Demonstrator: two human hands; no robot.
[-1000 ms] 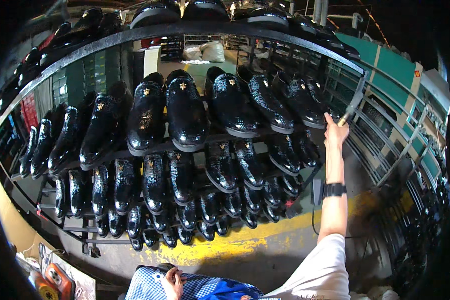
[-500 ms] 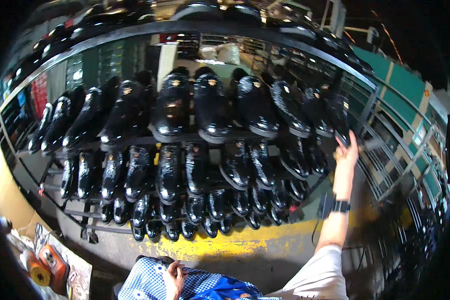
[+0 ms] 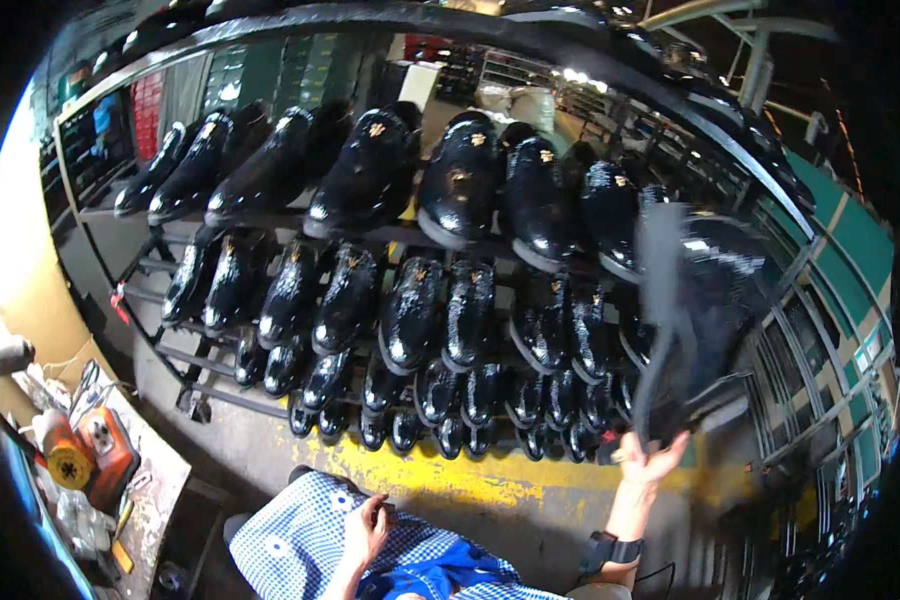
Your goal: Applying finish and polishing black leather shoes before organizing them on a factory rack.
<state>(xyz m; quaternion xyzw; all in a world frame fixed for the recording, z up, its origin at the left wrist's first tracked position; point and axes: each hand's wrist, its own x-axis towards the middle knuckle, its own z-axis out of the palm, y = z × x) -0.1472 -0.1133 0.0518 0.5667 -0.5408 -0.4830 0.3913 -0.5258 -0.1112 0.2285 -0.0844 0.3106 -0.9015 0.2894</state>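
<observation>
My right hand (image 3: 648, 466) grips a black shoe (image 3: 715, 290) at its lower end. The shoe stands up from the fingers with its grey sole turned left, and motion blurs it. Close to my body, in front of a blue-and-white checked apron (image 3: 305, 525), my left hand (image 3: 366, 530) has its fingers curled together. What those fingers hold, if anything, cannot be made out. Ahead stands a metal rack (image 3: 105, 262) with rows of glossy black shoes (image 3: 457, 190); those in the upper rows carry small gold ornaments.
At the left, a worn worktable (image 3: 160, 480) bears an orange tool (image 3: 108, 445) and loose items. Other metal racks (image 3: 805, 350) stand on the right. A yellow strip (image 3: 420, 482) marks the floor under the shoe rack.
My right hand has taken the shoe from the rack's right end and drawn it nearer to me. The view has shifted, so the rack appears farther right. My left hand remains near the apron.
</observation>
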